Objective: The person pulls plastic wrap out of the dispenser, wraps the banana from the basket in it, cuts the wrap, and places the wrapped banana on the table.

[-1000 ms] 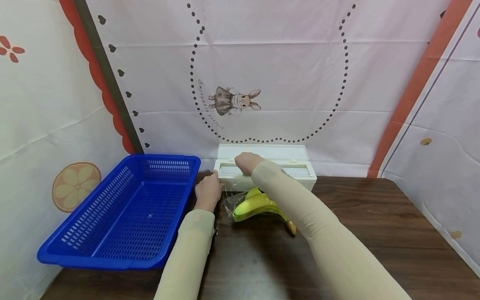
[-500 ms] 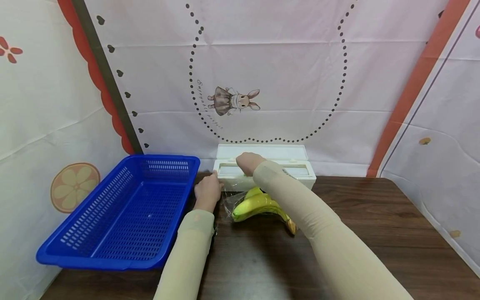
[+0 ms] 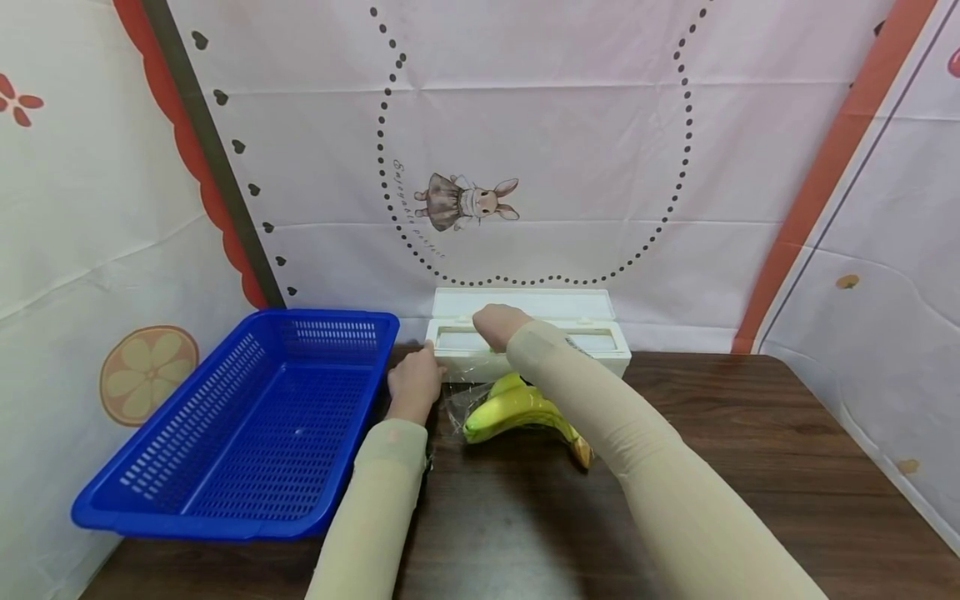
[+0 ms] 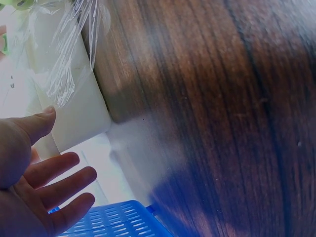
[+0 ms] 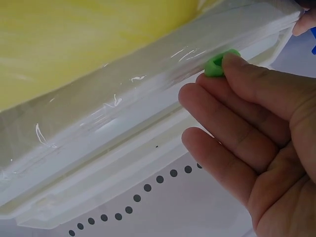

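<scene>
A long white cling film dispenser (image 3: pixel 611 365) lies at the back of the table with its lid raised. My left hand (image 3: pixel 415 386) holds its left end, thumb against the front; the other fingers extend loosely in the left wrist view. With thumb and fingertips, my right hand (image 3: pixel 501 327) pinches a green slide cutter (image 5: pixel 214 69) on the dispenser's edge. Clear cling film (image 4: pixel 61 74) hangs over the dispenser's front towards the bananas (image 3: pixel 510 414), which lie just before it. My right forearm hides part of the bananas and the dispenser's middle.
A blue plastic basket (image 3: pixel 300 527) with slotted walls stands on the left, close beside my left forearm. Dark wooden table (image 3: pixel 750 450) extends to the right and front. A printed cloth (image 3: pixel 600 150) rises directly behind the dispenser.
The whole head view has shifted very slightly. Both hands, the dispenser and the bananas stay practically where they were.
</scene>
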A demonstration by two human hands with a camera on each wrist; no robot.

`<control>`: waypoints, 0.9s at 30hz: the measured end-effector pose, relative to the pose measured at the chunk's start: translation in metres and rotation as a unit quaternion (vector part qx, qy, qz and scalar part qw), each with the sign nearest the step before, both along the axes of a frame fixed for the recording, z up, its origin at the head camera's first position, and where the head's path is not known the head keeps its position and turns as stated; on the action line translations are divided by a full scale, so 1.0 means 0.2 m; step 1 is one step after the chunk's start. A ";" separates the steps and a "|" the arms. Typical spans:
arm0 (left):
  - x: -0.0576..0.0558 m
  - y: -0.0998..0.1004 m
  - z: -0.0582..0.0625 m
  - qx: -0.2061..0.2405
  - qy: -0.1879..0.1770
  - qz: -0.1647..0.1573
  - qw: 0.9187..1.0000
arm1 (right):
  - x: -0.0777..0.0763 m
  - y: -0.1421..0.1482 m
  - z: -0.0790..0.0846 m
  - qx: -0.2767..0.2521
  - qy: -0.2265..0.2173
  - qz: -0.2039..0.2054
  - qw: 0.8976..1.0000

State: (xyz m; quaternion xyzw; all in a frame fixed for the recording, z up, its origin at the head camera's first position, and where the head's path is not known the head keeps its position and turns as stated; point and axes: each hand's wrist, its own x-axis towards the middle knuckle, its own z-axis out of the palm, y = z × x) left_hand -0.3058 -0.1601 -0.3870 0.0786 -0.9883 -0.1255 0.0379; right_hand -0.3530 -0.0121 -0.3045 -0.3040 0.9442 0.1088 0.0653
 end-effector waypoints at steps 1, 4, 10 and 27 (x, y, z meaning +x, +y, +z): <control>0.00 0.00 0.00 0.000 0.001 0.001 1.000 | 0.00 0.00 0.00 0.001 0.000 0.000 1.000; 0.00 -0.01 0.00 -0.001 0.003 0.001 1.000 | 0.00 0.00 0.01 -0.001 -0.001 0.000 1.000; 0.00 -0.01 0.00 0.002 0.006 -0.002 1.000 | 0.00 0.01 0.00 -0.004 0.003 -0.001 1.000; -0.01 0.00 0.00 0.006 -0.003 0.002 1.000 | 0.01 0.02 0.01 -0.012 -0.016 -0.004 1.000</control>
